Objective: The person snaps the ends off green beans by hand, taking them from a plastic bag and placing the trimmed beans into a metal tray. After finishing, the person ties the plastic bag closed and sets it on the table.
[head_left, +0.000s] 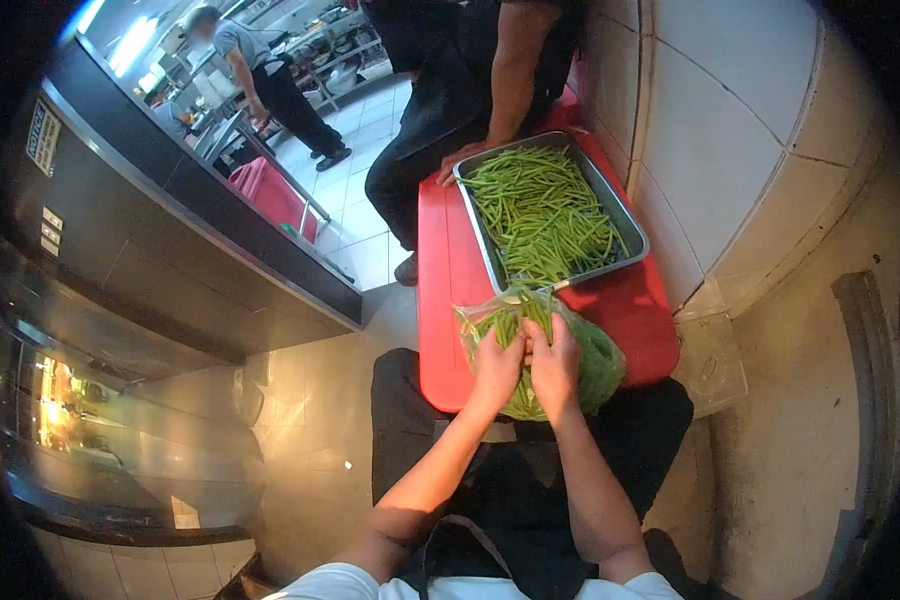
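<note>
My left hand point(498, 370) and my right hand point(555, 366) are close together over a clear plastic bag point(600, 372) of green beans. Each is closed around some green beans point(538, 312), whose ends stick up past the fingers. The bag lies open on a red lid-like surface point(445, 300) near my lap. Just beyond it stands a rectangular metal tray point(638, 243) heaped with long green beans point(545, 205). Part of the bag is hidden behind my hands.
Another person's hand point(460, 163) rests on the red surface beside the tray. A tiled wall point(720, 130) rises on the right. At the left is a metal counter point(160, 270). Farther back, a person point(270, 80) stands near a red bin point(270, 195).
</note>
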`<action>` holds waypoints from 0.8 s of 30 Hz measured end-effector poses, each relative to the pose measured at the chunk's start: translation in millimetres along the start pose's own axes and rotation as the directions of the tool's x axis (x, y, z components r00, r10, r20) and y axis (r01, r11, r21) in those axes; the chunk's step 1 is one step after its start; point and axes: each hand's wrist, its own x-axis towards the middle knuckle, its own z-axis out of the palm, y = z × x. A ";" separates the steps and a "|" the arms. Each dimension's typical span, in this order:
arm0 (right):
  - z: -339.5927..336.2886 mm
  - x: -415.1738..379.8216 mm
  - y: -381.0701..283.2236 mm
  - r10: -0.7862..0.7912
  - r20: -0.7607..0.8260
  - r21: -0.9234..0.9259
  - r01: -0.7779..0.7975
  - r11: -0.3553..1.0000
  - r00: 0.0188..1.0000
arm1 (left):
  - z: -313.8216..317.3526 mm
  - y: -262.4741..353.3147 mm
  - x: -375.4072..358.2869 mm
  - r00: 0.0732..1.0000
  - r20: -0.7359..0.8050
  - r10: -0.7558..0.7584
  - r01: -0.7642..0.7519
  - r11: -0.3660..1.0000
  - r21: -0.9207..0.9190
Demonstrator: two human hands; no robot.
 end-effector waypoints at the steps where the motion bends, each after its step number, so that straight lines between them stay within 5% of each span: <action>1: -0.2 -4.4 -12.0 0.054 0.028 0.042 -0.055 0.998 0.998 | -3.8 -0.3 2.5 1.000 0.017 0.025 -0.026 0.999 0.042; 4: -2.2 -12.0 -39.6 -0.038 -0.030 0.048 0.040 0.998 0.999 | -6.5 13.3 0.8 0.998 0.024 -0.066 0.069 0.976 -0.208; 7: -5.8 -4.8 -28.1 -0.019 -0.027 -0.137 0.016 0.990 0.999 | -8.9 13.6 5.2 0.994 -0.068 -0.091 0.062 0.936 -0.347; 9: -8.5 -2.2 -21.3 -0.035 0.101 -0.218 0.056 0.974 0.994 | -6.4 12.8 7.5 0.988 -0.087 -0.125 0.066 0.865 -0.498; 16: -10.4 1.7 -8.9 -0.139 0.203 -0.427 0.216 0.878 0.969 | 5.3 18.1 -1.1 0.981 -0.135 -0.141 0.063 0.883 -0.466; 20: -10.5 1.8 -7.8 -0.144 0.211 -0.475 0.230 0.849 0.967 | 2.1 4.3 2.8 0.992 -0.021 -0.122 0.098 0.879 -0.466; 24: -7.6 -1.8 -13.1 -0.136 0.242 -0.536 0.249 0.807 0.961 | 5.2 7.2 5.7 0.988 -0.153 -0.030 -0.041 0.897 -0.440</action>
